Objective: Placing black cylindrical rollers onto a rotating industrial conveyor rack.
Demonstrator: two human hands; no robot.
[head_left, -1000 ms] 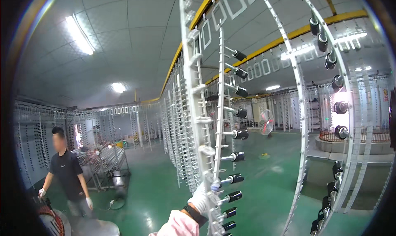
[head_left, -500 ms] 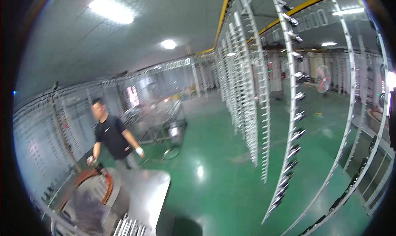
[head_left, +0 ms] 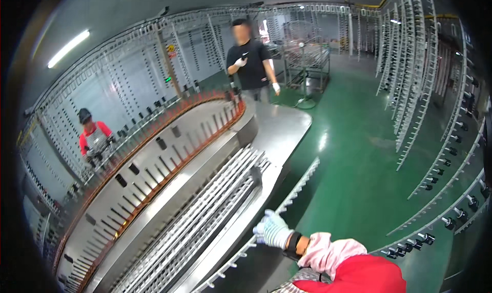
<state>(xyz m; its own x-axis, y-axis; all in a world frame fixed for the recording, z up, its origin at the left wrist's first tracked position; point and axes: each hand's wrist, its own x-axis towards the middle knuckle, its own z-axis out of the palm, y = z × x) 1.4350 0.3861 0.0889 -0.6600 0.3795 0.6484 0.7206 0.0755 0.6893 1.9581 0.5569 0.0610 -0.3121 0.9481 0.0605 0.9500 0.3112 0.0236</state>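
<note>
My left hand [head_left: 272,230], in a white knit glove with a pink sleeve behind it, is shut on a long white rack bar [head_left: 300,183] with short pegs. The bar runs diagonally along the right edge of a steel table [head_left: 279,126]. Beside it on the table lies a stack of similar white peg racks [head_left: 205,218]. My right hand is out of the picture. A red garment [head_left: 366,277] on my body fills the lower edge.
A curved conveyor with an orange rim [head_left: 169,121] and upright pins borders the table. One person in black [head_left: 251,62] stands at its far end, another in red [head_left: 95,139] at the left. Hanging white racks with black knobs [head_left: 435,234] line the right over the green floor [head_left: 359,154].
The view has swung left and down, from hanging racks to the steel table. The gloved hand, absent half a second ago, now grips a rack bar at the table's edge.
</note>
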